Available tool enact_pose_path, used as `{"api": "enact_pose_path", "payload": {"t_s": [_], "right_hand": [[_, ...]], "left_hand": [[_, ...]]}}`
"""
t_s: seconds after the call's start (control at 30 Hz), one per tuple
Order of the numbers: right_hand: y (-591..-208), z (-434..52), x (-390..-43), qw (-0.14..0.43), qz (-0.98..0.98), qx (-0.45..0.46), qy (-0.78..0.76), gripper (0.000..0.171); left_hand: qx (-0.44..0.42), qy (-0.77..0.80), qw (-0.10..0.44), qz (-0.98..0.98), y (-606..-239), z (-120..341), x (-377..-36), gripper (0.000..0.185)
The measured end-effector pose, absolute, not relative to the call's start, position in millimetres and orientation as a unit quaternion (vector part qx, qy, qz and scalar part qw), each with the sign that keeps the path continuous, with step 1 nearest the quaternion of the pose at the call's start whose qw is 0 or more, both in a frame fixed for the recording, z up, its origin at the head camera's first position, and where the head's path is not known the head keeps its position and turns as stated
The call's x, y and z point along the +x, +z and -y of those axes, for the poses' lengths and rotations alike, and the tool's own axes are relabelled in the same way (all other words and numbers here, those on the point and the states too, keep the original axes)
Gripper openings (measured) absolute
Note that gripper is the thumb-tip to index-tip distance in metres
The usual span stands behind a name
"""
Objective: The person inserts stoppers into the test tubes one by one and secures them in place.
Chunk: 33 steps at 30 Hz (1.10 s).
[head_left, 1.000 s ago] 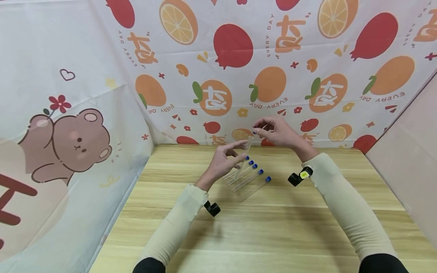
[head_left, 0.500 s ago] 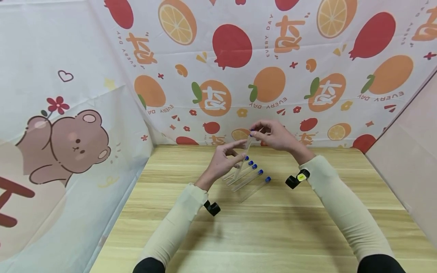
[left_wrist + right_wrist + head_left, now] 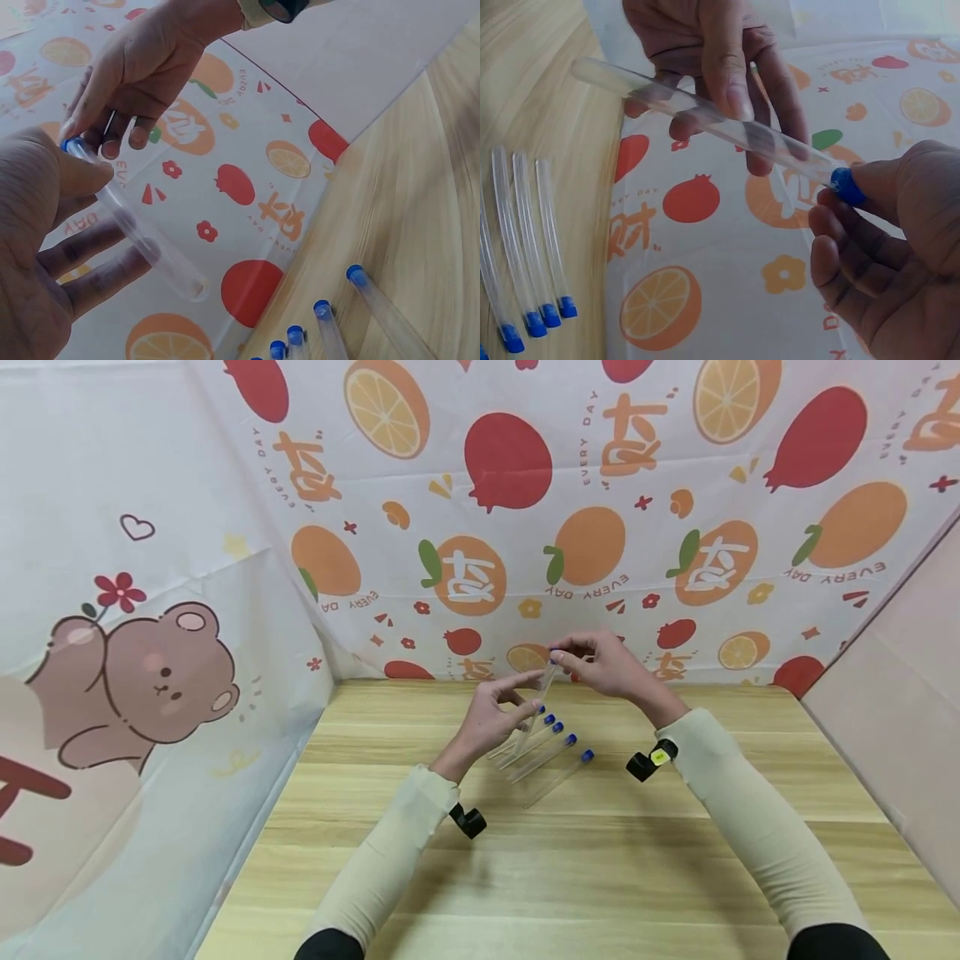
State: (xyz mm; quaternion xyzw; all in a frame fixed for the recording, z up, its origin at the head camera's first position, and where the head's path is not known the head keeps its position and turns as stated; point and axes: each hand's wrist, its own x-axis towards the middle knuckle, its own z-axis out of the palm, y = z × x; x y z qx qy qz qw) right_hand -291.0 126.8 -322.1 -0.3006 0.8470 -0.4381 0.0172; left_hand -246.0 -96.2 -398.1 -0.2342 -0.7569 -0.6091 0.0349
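A clear test tube (image 3: 705, 116) hangs tilted above the table, its blue cap (image 3: 846, 186) sitting on the upper end. My left hand (image 3: 491, 714) grips the tube's body between thumb and fingers. Thumb and fingertips of my right hand (image 3: 603, 664) pinch the blue cap at the tube's mouth. Through the clear wall, no contents show inside the tube in the left wrist view. Several more capped test tubes (image 3: 545, 762) lie side by side on the table just below the hands, blue caps toward the far right.
The wood-grain table (image 3: 570, 877) reaches back to a fruit-print cloth (image 3: 637, 460) hanging close behind the hands. A bear-print cloth (image 3: 180, 677) borders the left side, and a plain pale panel (image 3: 892, 693) the right.
My right hand has come down and left, bringing the blue cap from above the tube onto its mouth. My left hand keeps its grip with little movement.
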Motion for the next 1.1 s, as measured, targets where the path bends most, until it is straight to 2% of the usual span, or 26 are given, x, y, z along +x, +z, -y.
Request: {"api": "enact_pose_path", "payload": {"t_s": [0.27,0.53,0.87,0.97,1.1], "right_hand": [[-334,-123,-288,-0.047,-0.828,-0.327,-0.453,0.029],[-346,-122,-286,-0.085,-0.819,-0.333,-0.459,0.036],[-358,-116,-289,-0.17,-0.783,-0.354,-0.481,0.031],[-359,-116,-290,-0.181,-0.778,-0.358,-0.483,0.031],[-358,-118,-289,-0.166,-0.781,-0.348,-0.492,0.03]], "left_hand": [[-0.226,-0.614,0.05,0.755,-400,94,-247,0.04],[-0.225,-0.624,0.06,0.746,-400,92,-246,0.04],[-0.226,-0.623,0.071,0.746,-399,89,-248,0.041],[-0.232,-0.615,0.072,0.75,-400,88,-248,0.042],[-0.242,-0.614,0.072,0.748,-400,88,-248,0.043]]}}
